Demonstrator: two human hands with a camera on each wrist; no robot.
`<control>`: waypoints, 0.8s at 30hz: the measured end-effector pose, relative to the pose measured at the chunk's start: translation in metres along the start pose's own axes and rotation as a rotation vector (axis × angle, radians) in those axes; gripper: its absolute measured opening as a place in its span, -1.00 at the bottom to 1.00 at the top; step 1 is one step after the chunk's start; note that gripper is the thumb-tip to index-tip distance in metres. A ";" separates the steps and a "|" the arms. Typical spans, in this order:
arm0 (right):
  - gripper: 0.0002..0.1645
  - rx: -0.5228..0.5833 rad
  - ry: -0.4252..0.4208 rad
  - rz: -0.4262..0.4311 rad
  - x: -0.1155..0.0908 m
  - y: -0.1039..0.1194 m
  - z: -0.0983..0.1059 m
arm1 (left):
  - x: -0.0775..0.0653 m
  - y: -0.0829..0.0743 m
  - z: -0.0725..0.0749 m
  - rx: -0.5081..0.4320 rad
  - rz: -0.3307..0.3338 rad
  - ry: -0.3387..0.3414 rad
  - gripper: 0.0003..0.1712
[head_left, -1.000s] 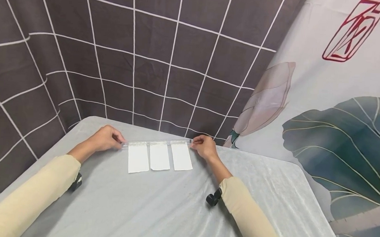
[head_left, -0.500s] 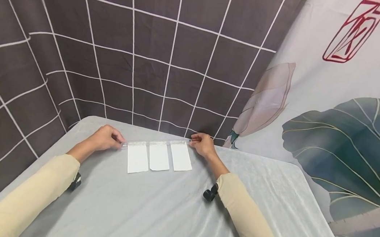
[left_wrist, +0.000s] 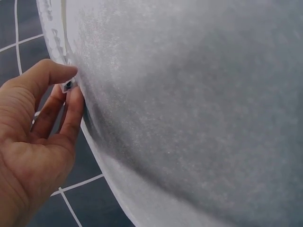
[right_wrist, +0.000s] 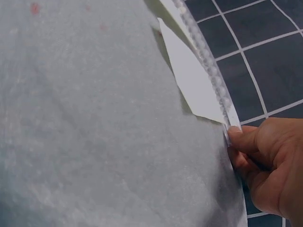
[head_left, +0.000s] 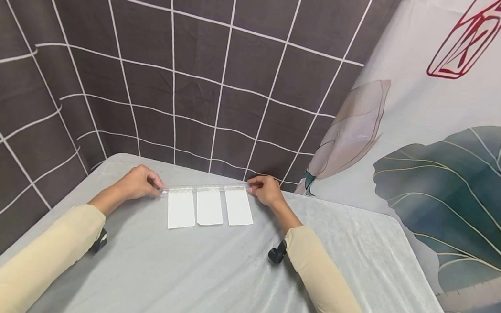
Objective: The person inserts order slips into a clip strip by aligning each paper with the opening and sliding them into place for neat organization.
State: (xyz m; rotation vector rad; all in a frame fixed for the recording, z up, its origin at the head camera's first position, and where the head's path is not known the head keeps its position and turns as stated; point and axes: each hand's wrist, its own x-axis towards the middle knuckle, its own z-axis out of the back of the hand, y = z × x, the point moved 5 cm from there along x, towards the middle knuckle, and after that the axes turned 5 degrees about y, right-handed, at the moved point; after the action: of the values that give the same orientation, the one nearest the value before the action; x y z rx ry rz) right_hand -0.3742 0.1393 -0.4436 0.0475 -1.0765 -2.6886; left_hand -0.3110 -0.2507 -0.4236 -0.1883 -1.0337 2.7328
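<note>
A long, clear plastic strip [head_left: 209, 186] with a bumpy texture lies along the far part of the table. Three white paper pieces [head_left: 209, 206] hang from it side by side toward the person, with narrow gaps between them. My left hand [head_left: 139, 182] pinches the strip's left end between thumb and fingers; in the left wrist view a small dark spot shows at that end. At the right end, my right hand [head_left: 267, 190] pinches the strip with thumb and fingertips. One paper piece [right_wrist: 189, 78] shows close up in the right wrist view, its lower edge slightly lifted.
A pale grey velvety cloth [head_left: 208, 278] covers the table. Behind it hangs a dark curtain [head_left: 198, 96] with white grid lines. To the right is a white hanging [head_left: 408, 104] with leaf prints. Black wrist cameras [head_left: 276, 253] sit on both wrists.
My right hand has shifted slightly left and up along the strip's right end since a second ago. The left hand, the strip and the papers have stayed almost still.
</note>
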 end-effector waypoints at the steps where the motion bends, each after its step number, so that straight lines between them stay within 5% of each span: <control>1: -0.72 -0.008 -0.002 0.001 0.000 0.001 0.000 | 0.000 0.000 0.000 0.002 0.001 -0.003 -0.74; 24: -0.81 -0.033 -0.047 0.019 0.007 -0.005 -0.004 | 0.000 -0.002 -0.001 0.048 -0.015 -0.068 -0.78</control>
State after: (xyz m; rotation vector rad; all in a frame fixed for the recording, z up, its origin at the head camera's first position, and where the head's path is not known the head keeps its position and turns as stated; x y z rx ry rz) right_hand -0.3817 0.1381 -0.4493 -0.0318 -1.0406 -2.7021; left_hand -0.3103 -0.2486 -0.4236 -0.0803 -0.9810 2.7648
